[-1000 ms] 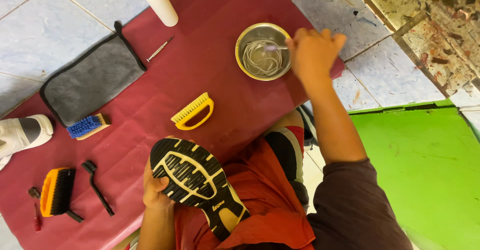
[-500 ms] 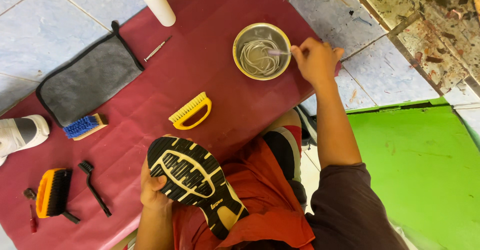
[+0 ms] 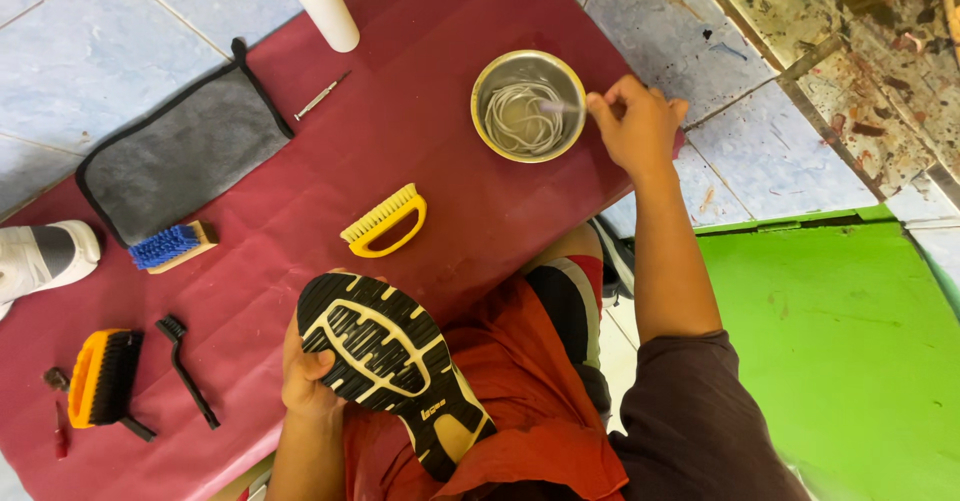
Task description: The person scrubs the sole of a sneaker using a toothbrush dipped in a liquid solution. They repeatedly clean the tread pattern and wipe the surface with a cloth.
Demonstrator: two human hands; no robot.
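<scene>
Shoe (image 3: pixel 390 371) sole-up on the lap, left hand (image 3: pixel 305 381) gripping its edge. Right hand (image 3: pixel 635 126) pinches a small brush (image 3: pixel 560 107), tip over the metal bowl (image 3: pixel 528 106) of cloudy water. Bowl sits on red mat (image 3: pixel 440 171); yellow brush (image 3: pixel 385 223) lies between shoe and bowl.

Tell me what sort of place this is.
Likely an informal shoe-cleaning spot on a tiled floor: a red mat carries several brushes, a metal bowl and a grey cloth, and a shoe is sole-up.
</scene>
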